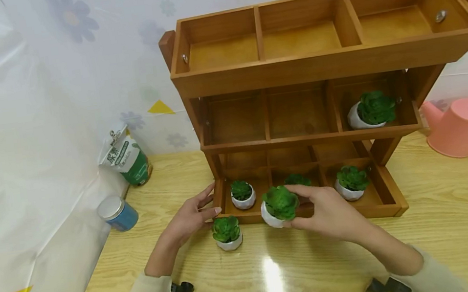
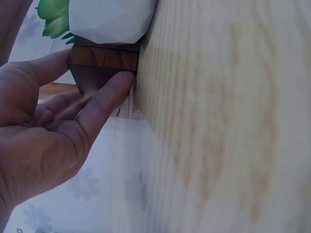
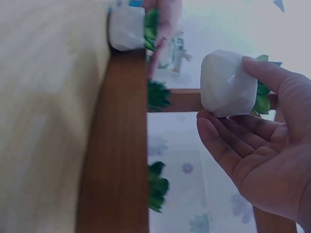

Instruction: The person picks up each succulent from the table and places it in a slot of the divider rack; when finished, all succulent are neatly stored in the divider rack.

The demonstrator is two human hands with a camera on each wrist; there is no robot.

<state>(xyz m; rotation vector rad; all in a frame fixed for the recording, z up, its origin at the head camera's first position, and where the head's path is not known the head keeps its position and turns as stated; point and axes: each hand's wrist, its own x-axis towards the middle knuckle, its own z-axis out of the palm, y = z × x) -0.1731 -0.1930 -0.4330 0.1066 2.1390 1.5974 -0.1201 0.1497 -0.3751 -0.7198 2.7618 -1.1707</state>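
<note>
My right hand (image 1: 331, 209) pinches a small potted succulent (image 1: 280, 204) by its white faceted pot, raised above the front edge of the bottom tier. In the right wrist view the pot (image 3: 226, 85) sits between thumb and fingers. My left hand (image 1: 192, 215) grips the front left corner of the wooden plant shelf (image 1: 330, 64); the left wrist view shows thumb and fingers around that corner (image 2: 104, 58). Just in front of it, another potted succulent (image 1: 227, 234) stands on the table. The bottom tier holds a left succulent (image 1: 242, 194), a partly hidden middle one (image 1: 297, 180) and a right one (image 1: 352, 182).
One potted succulent (image 1: 372, 109) sits in the middle tier's right compartment. A pink watering can (image 1: 458, 129) stands right of the shelf. Left of it are a blue jar (image 1: 118, 214) and a clipped green-and-white bag (image 1: 129, 160). Patterned sheeting (image 1: 116, 58) hangs behind the table.
</note>
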